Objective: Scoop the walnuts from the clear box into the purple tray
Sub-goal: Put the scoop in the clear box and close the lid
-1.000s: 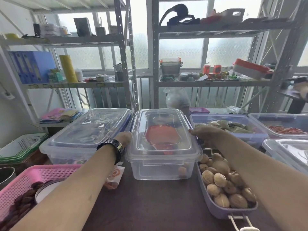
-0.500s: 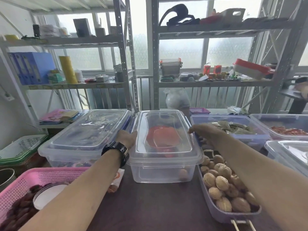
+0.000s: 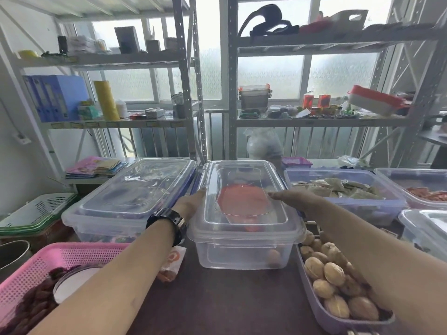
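Observation:
The clear box (image 3: 242,252) stands in the middle of the dark table with its clear lid (image 3: 244,175) on. Through the lid shows an orange scoop (image 3: 242,201). One walnut (image 3: 274,258) lies in the box's near right corner. My left hand (image 3: 189,205), with a black watch on the wrist, grips the lid's left edge. On the lid's right edge my right hand (image 3: 295,198) holds with its fingers lying on top. The purple tray (image 3: 312,301) sits to the right of the box under my right forearm, holding several walnuts (image 3: 333,274).
A larger lidded clear box (image 3: 125,197) stands to the left. A pink basket (image 3: 36,269) with dark dried fruit is at the near left. A bluish box of packets (image 3: 350,206) and another lidded box (image 3: 425,228) stand on the right. Metal shelves (image 3: 227,93) rise behind.
Both hands stay at the lid's sides. My left hand has closed in against the lid's left edge, and my right hand has settled lower onto the right edge.

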The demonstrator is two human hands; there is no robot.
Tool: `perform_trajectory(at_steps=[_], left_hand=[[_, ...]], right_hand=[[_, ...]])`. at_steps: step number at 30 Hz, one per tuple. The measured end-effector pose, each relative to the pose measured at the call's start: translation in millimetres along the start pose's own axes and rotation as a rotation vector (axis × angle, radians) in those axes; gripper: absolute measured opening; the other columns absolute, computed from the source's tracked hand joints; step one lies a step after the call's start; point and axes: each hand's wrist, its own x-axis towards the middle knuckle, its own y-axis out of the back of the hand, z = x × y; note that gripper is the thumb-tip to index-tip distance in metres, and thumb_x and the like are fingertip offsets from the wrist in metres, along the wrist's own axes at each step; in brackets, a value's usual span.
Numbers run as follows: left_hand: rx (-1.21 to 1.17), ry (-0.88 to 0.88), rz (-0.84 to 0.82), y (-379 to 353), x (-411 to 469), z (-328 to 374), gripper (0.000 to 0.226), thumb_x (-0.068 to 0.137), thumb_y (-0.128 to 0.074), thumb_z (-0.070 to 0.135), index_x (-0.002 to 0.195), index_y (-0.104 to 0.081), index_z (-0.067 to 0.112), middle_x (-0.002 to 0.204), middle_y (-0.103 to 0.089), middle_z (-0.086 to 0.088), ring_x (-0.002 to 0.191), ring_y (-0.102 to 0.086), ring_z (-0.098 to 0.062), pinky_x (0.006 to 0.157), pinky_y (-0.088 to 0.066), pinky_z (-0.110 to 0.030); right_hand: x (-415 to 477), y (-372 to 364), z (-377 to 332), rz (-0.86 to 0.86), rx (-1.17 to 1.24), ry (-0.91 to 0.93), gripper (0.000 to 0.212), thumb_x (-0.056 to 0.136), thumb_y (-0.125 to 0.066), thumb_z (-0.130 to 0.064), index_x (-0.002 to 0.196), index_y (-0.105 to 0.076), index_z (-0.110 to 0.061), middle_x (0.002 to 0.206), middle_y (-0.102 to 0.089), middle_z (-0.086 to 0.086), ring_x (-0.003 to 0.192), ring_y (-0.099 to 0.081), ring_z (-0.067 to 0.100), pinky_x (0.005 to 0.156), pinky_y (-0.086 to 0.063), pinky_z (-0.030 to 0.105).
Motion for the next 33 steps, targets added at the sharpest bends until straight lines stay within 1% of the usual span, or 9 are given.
perform_trajectory(at_steps=[2, 5, 8, 9, 12, 20, 24, 29, 33], left_hand=[[0.129, -0.072, 0.044, -1, -9, 5, 0.073, 0.096, -0.043, 0.056, 0.144, -0.041, 0.001, 0.146, -0.047, -0.020, 0.134, -0.045, -0.036, 0.112, -0.036, -0.042], [0.346, -0.190, 0.079, -1, -18, 8, 0.068, 0.100, -0.038, 0.051, 0.145, -0.039, 0.000, 0.147, -0.046, -0.019, 0.134, -0.045, -0.035, 0.111, -0.035, -0.042], [0.412, -0.255, 0.116, 2, -19, 14, 0.055, 0.100, -0.045, 0.036, 0.120, -0.057, -0.014, 0.085, -0.065, -0.017, 0.077, -0.062, -0.027, 0.077, -0.047, -0.035], [0.424, -0.252, 0.093, 4, -23, 17, 0.055, 0.100, -0.046, 0.034, 0.119, -0.057, -0.016, 0.082, -0.064, -0.017, 0.072, -0.061, -0.026, 0.074, -0.047, -0.035], [0.442, -0.162, 0.056, 6, -23, 19, 0.056, 0.100, -0.044, 0.038, 0.128, -0.054, -0.010, 0.111, -0.064, -0.019, 0.093, -0.060, -0.029, 0.082, -0.046, -0.034], [0.409, -0.043, 0.087, 0, -28, 29, 0.042, 0.107, -0.023, 0.012, 0.143, -0.040, -0.004, 0.145, -0.045, -0.027, 0.133, -0.046, -0.037, 0.109, -0.037, -0.040], [0.426, -0.035, 0.097, -3, -25, 31, 0.043, 0.106, -0.020, 0.007, 0.147, -0.033, -0.001, 0.148, -0.042, -0.025, 0.135, -0.044, -0.035, 0.112, -0.035, -0.041], [0.519, -0.080, 0.052, -1, -24, 29, 0.044, 0.107, -0.025, 0.017, 0.139, -0.043, -0.008, 0.141, -0.049, -0.026, 0.130, -0.048, -0.037, 0.107, -0.037, -0.038], [0.496, -0.101, 0.047, 0, -23, 28, 0.049, 0.107, -0.030, 0.025, 0.130, -0.052, -0.012, 0.136, -0.054, -0.027, 0.127, -0.050, -0.038, 0.103, -0.039, -0.038]], right_hand=[[-2, -1, 1, 0.071, -0.140, 0.046, 0.079, 0.084, -0.064, -0.049, 0.139, -0.036, 0.000, 0.140, -0.046, 0.022, 0.124, -0.048, 0.036, 0.101, -0.042, 0.042], [-6, -3, -1, 0.173, -0.389, 0.092, 0.069, 0.087, -0.053, -0.058, 0.122, -0.053, 0.001, 0.130, -0.053, 0.024, 0.116, -0.052, 0.037, 0.098, -0.044, 0.044], [-7, -7, -3, 0.207, -0.418, 0.087, 0.063, 0.090, -0.051, -0.053, 0.119, -0.056, 0.002, 0.129, -0.054, 0.024, 0.117, -0.051, 0.037, 0.097, -0.043, 0.042], [-6, -8, -5, 0.196, -0.367, 0.087, 0.058, 0.091, -0.054, -0.047, 0.117, -0.057, 0.004, 0.125, -0.058, 0.023, 0.113, -0.054, 0.036, 0.092, -0.045, 0.038], [-5, -11, -10, 0.178, -0.237, 0.080, 0.049, 0.091, -0.061, -0.035, 0.113, -0.057, 0.008, 0.115, -0.062, 0.022, 0.092, -0.056, 0.030, 0.073, -0.042, 0.032], [-11, -6, -10, 0.066, -0.155, -0.009, 0.065, 0.085, -0.065, -0.048, 0.123, -0.054, 0.004, 0.123, -0.059, 0.019, 0.091, -0.055, 0.027, 0.072, -0.044, 0.034], [-15, -2, -7, 0.018, -0.164, -0.007, 0.074, 0.082, -0.065, -0.053, 0.128, -0.051, 0.004, 0.127, -0.056, 0.019, 0.096, -0.055, 0.029, 0.074, -0.045, 0.034], [-19, 5, -10, -0.129, -0.180, -0.071, 0.075, 0.085, -0.060, -0.053, 0.133, -0.048, 0.003, 0.141, -0.045, 0.022, 0.128, -0.044, 0.037, 0.106, -0.038, 0.047], [-26, 6, -20, -0.148, -0.242, -0.063, 0.060, 0.090, -0.058, -0.047, 0.126, -0.054, 0.000, 0.137, -0.049, 0.022, 0.124, -0.049, 0.036, 0.104, -0.042, 0.044]])
